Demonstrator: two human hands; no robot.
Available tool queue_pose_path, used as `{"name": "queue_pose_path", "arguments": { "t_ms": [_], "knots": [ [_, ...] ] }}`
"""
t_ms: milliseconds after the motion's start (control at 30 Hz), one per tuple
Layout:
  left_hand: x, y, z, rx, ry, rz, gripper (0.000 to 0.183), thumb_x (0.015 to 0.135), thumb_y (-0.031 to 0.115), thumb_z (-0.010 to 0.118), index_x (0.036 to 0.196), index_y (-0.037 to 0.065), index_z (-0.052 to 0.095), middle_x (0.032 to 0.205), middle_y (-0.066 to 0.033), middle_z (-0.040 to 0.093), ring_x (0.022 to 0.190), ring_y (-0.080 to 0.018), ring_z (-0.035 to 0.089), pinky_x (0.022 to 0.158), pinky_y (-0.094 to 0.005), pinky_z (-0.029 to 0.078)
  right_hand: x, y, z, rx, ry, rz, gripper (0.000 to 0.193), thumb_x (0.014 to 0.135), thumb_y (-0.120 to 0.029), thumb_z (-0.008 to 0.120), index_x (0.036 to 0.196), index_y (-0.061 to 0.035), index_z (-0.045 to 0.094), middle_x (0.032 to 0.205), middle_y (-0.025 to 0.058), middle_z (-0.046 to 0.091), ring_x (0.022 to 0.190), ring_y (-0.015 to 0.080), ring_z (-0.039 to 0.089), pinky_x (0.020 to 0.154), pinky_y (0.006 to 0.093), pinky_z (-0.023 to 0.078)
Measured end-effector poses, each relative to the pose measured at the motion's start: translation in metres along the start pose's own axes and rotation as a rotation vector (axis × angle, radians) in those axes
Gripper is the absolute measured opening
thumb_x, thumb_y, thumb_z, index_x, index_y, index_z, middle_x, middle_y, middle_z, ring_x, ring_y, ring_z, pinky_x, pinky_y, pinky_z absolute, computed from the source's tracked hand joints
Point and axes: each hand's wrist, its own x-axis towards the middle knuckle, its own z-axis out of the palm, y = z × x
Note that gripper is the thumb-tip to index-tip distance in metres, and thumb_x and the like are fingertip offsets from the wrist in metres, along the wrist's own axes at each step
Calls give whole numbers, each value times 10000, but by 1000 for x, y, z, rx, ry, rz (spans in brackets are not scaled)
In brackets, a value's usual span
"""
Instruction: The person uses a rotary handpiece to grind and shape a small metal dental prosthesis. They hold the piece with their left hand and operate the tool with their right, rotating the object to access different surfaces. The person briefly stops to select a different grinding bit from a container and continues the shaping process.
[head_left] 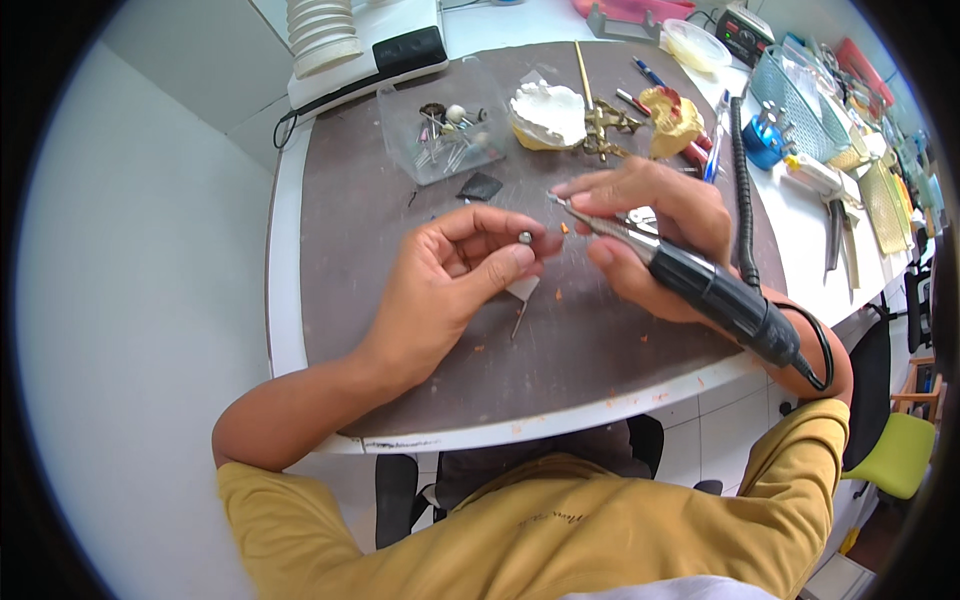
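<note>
My left hand [465,265] pinches a small shiny metal piece [525,238], rounded like a tooth crown, between thumb and fingertips. In my right hand [665,215] is a rotary handpiece [700,285] with a silver front and black body, its tip pointing left toward the metal piece, apart from it. A small bit sits in its nose [554,197]. Under my left fingertips a thin rod with a pale flap [522,292] lies on the brown mat [400,400]. A dark square scrap [480,186] is just beyond my left hand.
Behind my hands stand a clear tray [405,150] of burs, a white-and-yellow dental cast [548,115], a brass articulator [603,125] and another yellow cast [672,118]. A coiled black cord [744,200] runs at right, near a blue bur stand [765,140]. Orange crumbs dot the mat.
</note>
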Motion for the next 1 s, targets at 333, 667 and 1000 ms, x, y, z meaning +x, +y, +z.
{"name": "queue_pose_path", "arguments": {
  "t_ms": [333, 667, 1000],
  "knots": [
    [-60, 13, 36, 104, 129, 52, 192, 933, 75, 677, 1099, 8, 607, 1065, -129, 701, 998, -194, 678, 842, -294, 520, -13, -78, -21, 232, 53, 356, 292, 935, -251, 675, 1024, -7, 543, 1037, 217, 683, 919, 216, 693, 735, 285, 575],
    [-81, -44, 57, -180, 275, 485, 205, 915, 46, 701, 1100, -15, 636, 1035, -125, 696, 971, -196, 686, 837, -297, 549, -59, -114, 52, 437, 518, 168, 286, 809, -24, 730, 1010, 15, 530, 846, 153, 659, 913, 294, 715, 902, 477, 560],
    [-74, -49, 57, -155, 378, 596, 175, 899, -14, 689, 1072, -32, 672, 1079, -166, 680, 959, -207, 687, 801, -298, 584, -57, -99, 76, 259, 424, 68, 327, 843, -123, 750, 1002, -24, 483, 785, 145, 606, 962, 397, 686, 930, 567, 525]
  ]
}}
